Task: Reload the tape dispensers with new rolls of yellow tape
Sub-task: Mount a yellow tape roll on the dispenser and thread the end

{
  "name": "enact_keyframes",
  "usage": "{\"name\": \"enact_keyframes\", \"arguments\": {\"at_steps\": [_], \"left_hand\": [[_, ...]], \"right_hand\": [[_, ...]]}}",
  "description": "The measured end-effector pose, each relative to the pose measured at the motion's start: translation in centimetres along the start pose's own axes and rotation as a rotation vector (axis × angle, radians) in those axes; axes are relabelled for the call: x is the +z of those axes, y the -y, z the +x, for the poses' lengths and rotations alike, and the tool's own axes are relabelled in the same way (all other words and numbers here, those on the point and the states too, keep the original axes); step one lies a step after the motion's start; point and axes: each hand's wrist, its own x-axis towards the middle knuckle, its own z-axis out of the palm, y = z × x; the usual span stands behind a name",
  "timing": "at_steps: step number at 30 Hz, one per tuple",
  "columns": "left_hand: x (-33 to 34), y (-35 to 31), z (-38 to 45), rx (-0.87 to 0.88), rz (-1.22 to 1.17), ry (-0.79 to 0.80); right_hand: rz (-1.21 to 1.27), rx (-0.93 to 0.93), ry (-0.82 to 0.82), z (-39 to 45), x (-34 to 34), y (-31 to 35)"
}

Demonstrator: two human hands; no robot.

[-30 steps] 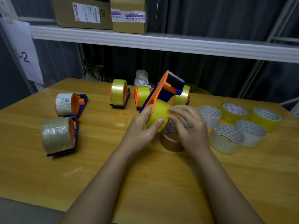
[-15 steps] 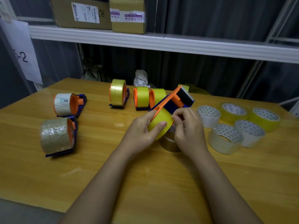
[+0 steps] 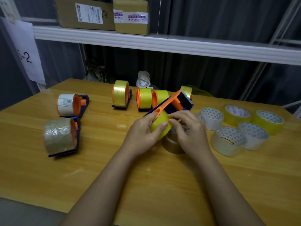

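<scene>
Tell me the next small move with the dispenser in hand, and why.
Probably pick the loose tape end free and draw it toward the cutter blade. The left hand grips the yellow roll already seated in the orange dispenser, and the right hand fingertips pinch at the roll's surface; no tape reaches the blade yet.

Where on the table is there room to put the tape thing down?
Bare wood lies between the brown-roll dispenser and the left hand, and along the near table edge by the forearms. It is crowded right, by the loose tape rolls, and behind, by the loaded yellow dispensers.
</scene>
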Motion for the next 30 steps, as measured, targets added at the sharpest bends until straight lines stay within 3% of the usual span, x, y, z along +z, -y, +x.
{"name": "enact_keyframes", "arguments": {"at_steps": [5, 10, 15, 19, 24, 30], "left_hand": [[0.2, -0.1, -0.2, 0.003, -0.007, 0.019], [0.5, -0.1, -0.3, -0.013, 0.002, 0.038], [0.1, 0.1, -0.2, 0.001, 0.003, -0.03], [0.1, 0.0, -0.2, -0.029, -0.016, -0.012], [0.1, -0.5, -0.4, -0.048, -0.06, 0.003], [0.2, -0.8, -0.6, -0.021, -0.046, 0.024]], "right_hand": [[-0.103, 0.01, -0.027, -0.1, 0.3, 0.3], [0.017, 0.1, -0.032, 0.0, -0.4, 0.4], [0.08, 0.064, 0.137, 0.2, -0.7, 0.3], [0.11, 0.131, 0.08, 0.5, -0.9, 0.3], [0.004, 0.082, 0.006, 0.4, -0.7, 0.5], [-0.1, 0.065, 0.053, 0.2, -0.3, 0.8]]}}
